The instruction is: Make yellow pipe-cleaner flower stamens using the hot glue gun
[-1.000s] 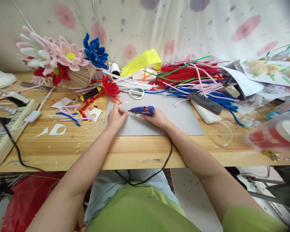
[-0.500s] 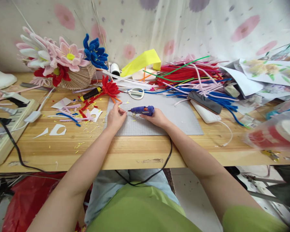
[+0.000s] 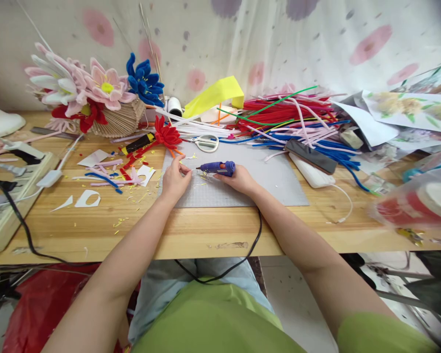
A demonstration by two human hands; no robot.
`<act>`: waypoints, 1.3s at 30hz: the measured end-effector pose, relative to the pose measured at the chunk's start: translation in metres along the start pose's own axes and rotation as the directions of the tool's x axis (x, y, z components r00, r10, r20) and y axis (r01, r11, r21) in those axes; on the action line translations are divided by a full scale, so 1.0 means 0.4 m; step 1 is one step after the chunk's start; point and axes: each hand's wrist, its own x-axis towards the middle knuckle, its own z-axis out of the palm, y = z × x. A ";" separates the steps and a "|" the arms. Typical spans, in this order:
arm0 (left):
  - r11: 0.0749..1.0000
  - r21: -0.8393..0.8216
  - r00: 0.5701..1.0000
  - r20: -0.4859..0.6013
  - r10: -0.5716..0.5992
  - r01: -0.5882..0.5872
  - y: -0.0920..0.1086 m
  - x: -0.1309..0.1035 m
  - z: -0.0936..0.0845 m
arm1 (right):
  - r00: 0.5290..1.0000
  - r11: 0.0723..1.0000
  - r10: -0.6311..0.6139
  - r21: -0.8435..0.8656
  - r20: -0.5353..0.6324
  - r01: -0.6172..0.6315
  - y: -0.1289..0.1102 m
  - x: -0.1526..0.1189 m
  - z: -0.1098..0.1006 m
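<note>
Beyond the left hand (image 3: pixel 176 179), its fingertips pinched together (on what, I cannot tell), lies a red fuzzy flower (image 3: pixel 167 133); scissors (image 3: pixel 206 142) sit behind the blue glue gun (image 3: pixel 217 168) gripped by the right hand (image 3: pixel 237 180).

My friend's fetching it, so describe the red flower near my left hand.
On the wooden table, find the grey mat. At its far left corner, just beyond the left hand, is a bright red fuzzy flower with orange strips below it. Unlike the red bloom in the bunch further left, it sits apart and shows no yellow centre.
</note>
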 end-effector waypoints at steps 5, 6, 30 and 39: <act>1.000 -0.017 0.999 -0.033 0.014 -0.014 0.010 -0.002 -0.007 | 1.000 1.000 -0.003 -0.023 -0.021 0.003 0.011 0.002 -0.010; 1.000 -0.025 0.999 -0.040 0.015 -0.016 0.010 -0.002 -0.009 | 0.999 1.000 0.010 -0.025 -0.038 -0.011 0.015 0.003 -0.017; 0.998 -0.064 0.930 -0.366 -0.017 -0.007 -0.054 0.048 -0.094 | 0.838 0.985 -0.074 -0.168 -0.541 -0.021 0.087 0.024 -0.172; 0.996 -0.086 0.924 -0.381 -0.028 -0.006 -0.063 0.053 -0.094 | 1.000 0.999 -0.003 -0.044 -0.021 0.002 -0.136 0.084 0.038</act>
